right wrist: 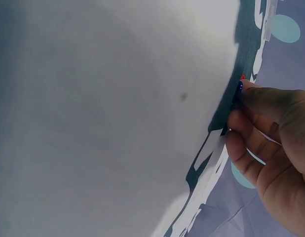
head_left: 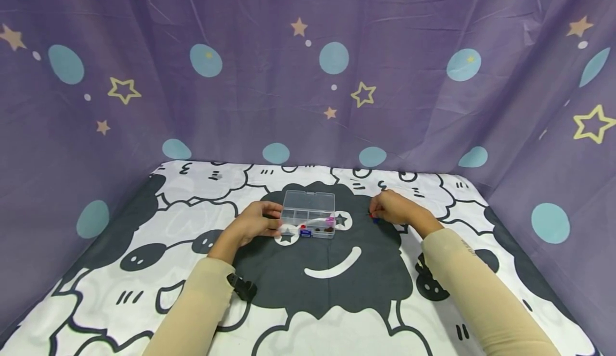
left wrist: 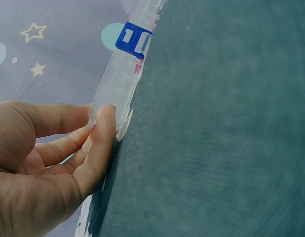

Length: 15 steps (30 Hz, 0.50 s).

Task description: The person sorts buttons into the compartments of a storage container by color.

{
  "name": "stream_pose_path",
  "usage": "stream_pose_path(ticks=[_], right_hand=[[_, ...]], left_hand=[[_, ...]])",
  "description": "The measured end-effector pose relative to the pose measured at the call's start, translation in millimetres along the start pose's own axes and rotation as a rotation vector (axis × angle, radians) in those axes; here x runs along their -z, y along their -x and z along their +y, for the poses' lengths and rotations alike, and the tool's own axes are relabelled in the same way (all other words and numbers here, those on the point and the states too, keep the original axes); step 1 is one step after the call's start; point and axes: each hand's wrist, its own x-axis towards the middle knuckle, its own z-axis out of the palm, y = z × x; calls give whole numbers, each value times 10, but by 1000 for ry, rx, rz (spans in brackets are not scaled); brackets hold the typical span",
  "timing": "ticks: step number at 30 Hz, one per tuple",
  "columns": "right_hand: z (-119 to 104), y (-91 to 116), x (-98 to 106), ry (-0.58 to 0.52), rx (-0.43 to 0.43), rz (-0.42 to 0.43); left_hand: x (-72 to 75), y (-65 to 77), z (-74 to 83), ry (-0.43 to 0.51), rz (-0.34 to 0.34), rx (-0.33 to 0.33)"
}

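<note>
- A clear box (head_left: 302,217) lies on the dark sheep face of the cloth (head_left: 332,294), left of the right hand, with dividers making compartments inside.
- Its lid (head_left: 309,201) is swung back to the far side; a blue latch (head_left: 305,233) sits on the near side.
- A pink piece (head_left: 330,221) shows at the right of the box, a red bit (head_left: 302,227) near the middle of the near side, and a dark brown piece (head_left: 329,230) at the near right. Glare and size blur their exact shapes and compartments.
- The left hand (head_left: 254,222) pinches the left end of the box between thumb and fingers, so the box is touching it, just to its right.
- The right hand (head_left: 391,207), well apart from the box on the right, has its fingertips brought together on a small blue piece (right wrist: 240,89) low at the cloth.
- A red piece (right wrist: 243,77) lies just beside the blue one at the thumb; whether it is pinched too, I cannot tell.
- Beyond the cloth hangs a purple curtain (head_left: 269,115) with stars and pale blue ovals.
</note>
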Motion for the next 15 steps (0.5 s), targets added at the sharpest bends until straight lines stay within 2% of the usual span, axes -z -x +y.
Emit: stream_pose_path(ticks=[9,15], right_hand=[[3,-3,-15,4,12,-5],[-6,-2,-18,17,-19,-6]], left_hand=[[3,-11,-12,-8,2,3],[-1,-13,-7,-9,3,7]])
